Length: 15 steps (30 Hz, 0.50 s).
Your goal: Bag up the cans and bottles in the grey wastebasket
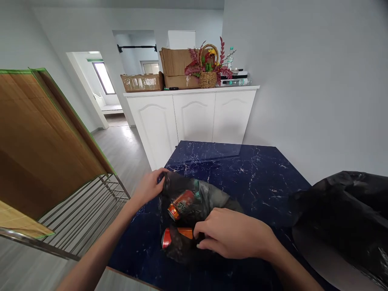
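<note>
A thin black plastic bag [209, 198] lies on the dark blue marbled tabletop [233, 169]. At its upper left edge, my left hand [151, 186] pinches the plastic between thumb and fingers. My right hand [232, 233] is closed on the bag's near edge, fingertips bent down into the plastic. Between the two hands a red and orange drink can [182, 204] rests tilted in the bag. Nearer to me, a second orange can [166, 238] lies on its side, partly covered by black plastic. Something greenish shows dimly beside the first can; its kind is unclear.
A bin lined with a black bag [342, 206] stands at the right. To the left is a metal rack [87, 202] with a brown mat [45, 121] over it. Behind the table, a white cabinet [194, 115] carries cardboard boxes [174, 62], a flower basket [208, 79] and bottles.
</note>
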Tool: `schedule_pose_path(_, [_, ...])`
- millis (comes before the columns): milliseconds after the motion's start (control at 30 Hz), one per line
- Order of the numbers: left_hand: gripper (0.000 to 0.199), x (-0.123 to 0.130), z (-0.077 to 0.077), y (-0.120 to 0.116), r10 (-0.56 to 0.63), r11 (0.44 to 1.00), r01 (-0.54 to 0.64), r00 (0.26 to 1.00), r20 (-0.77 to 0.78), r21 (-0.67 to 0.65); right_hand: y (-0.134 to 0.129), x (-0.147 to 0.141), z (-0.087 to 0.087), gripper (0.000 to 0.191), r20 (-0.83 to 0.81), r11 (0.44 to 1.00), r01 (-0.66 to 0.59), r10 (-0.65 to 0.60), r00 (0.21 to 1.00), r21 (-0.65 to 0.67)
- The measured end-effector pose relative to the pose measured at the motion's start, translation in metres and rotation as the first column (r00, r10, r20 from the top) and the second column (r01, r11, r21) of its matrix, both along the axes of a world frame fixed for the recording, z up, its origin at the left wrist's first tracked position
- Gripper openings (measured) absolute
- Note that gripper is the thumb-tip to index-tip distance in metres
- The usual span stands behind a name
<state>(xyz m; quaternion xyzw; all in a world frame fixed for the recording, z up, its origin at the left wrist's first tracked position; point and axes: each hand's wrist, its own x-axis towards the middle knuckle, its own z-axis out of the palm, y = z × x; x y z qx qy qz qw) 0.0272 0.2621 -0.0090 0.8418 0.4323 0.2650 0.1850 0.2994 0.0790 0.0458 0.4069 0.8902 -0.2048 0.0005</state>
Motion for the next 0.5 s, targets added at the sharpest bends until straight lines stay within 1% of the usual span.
schedule_pose_path(67, [0.036,-0.009,-0.01,0.009,0.12,0.99,-0.116,0.992,0.049,-0.076,-0.007,0.0,0.001,0.029,0.002,0.997,0.006,-0.006,1.0,0.075])
schedule_pose_path(100, [0.04,-0.014,-0.015,0.013,0.15,0.985,-0.144,0.987,0.059,-0.097,-0.01,0.0,0.001,0.033,-0.008,0.995,0.006,-0.006,1.0,0.099])
schedule_pose_path(167, [0.049,-0.024,-0.024,0.015,0.203,0.974,-0.193,0.976,0.08,-0.114,-0.015,0.0,0.003,0.033,-0.047,0.994,-0.001,0.007,0.999,0.11])
schedule_pose_path(233, [0.052,-0.033,-0.033,0.011,0.27,0.96,-0.258,0.956,0.112,-0.109,-0.017,0.0,0.005,0.028,-0.107,0.996,-0.007,0.017,0.994,0.09])
schedule_pose_path(300, [0.047,-0.039,-0.04,0.001,0.324,0.945,-0.313,0.936,0.138,-0.098,-0.015,-0.001,0.008,0.024,-0.16,0.997,-0.014,0.026,0.987,0.072])
schedule_pose_path(333, [0.044,-0.041,-0.043,-0.006,0.336,0.941,-0.323,0.931,0.143,-0.102,-0.014,-0.002,0.009,0.024,-0.174,0.997,-0.023,0.035,0.984,0.068])
schedule_pose_path(400, [0.044,-0.044,-0.046,-0.021,0.317,0.944,-0.298,0.939,0.137,-0.142,-0.011,-0.002,0.011,0.024,-0.187,0.997,-0.035,0.047,0.981,0.064])
schedule_pose_path(500, [0.057,-0.043,-0.045,-0.046,0.222,0.945,-0.184,0.968,0.118,-0.269,-0.007,-0.001,0.009,0.025,-0.206,0.998,-0.021,0.033,0.978,0.059])
